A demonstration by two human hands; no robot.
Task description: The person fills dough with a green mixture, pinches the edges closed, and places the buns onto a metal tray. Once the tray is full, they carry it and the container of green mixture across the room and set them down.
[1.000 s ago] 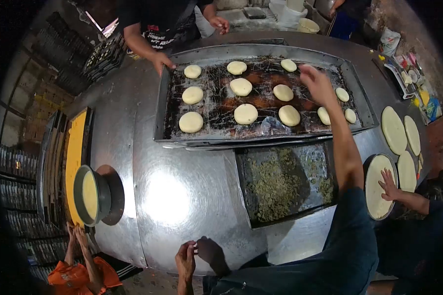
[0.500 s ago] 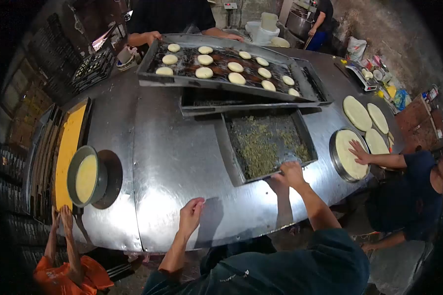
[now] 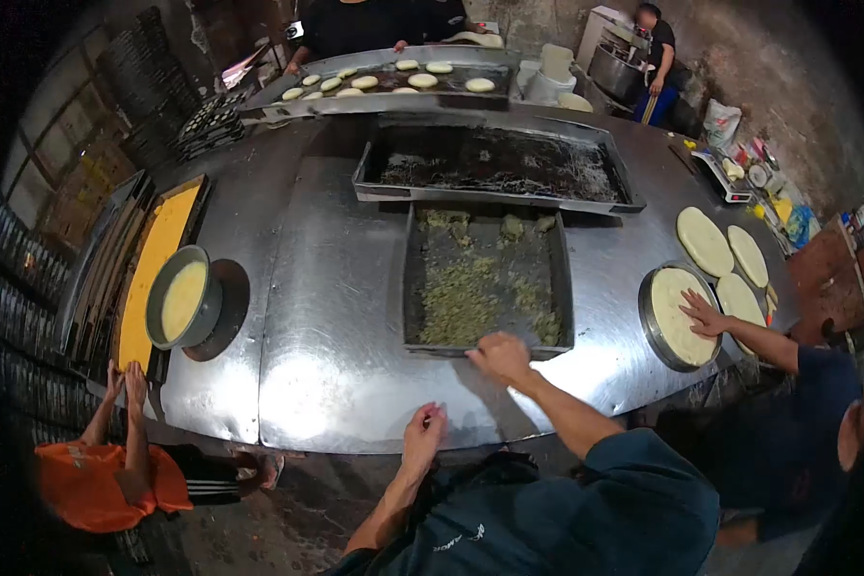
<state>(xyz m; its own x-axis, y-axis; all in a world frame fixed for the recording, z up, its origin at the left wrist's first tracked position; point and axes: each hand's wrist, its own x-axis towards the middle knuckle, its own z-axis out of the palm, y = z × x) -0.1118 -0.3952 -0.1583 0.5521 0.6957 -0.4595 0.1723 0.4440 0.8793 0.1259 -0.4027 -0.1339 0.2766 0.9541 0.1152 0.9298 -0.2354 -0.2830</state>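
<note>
A rectangular metal tray (image 3: 568, 322) strewn with greenish crumbs lies on the steel table in front of me. My right hand (image 3: 501, 360) is closed over its near rim, left of the near right corner. Nearer the table's front edge, my left hand (image 3: 422, 437) is apart from the tray, its fingers curled together; I cannot tell what, if anything, they pinch. Directly behind the crumb tray sits a larger black baking tray (image 3: 494, 158) with a greasy, streaked bottom. Across the table, a person holds a long baking tray (image 3: 384, 103) of pale, flat dough rounds.
At left stand a grey bowl of yellow liquid (image 3: 202, 326) and a tray with a yellow sheet (image 3: 154, 269), where an orange-sleeved person's hands rest. At right, another person's hand (image 3: 706, 315) presses dough in a round pan (image 3: 655, 326). Dough discs (image 3: 704, 242) lie beyond.
The crumb tray has shifted left and turned square to me, my right hand moving with it. The tray of dough rounds has moved back and left, off the black tray. My left hand has moved right.
</note>
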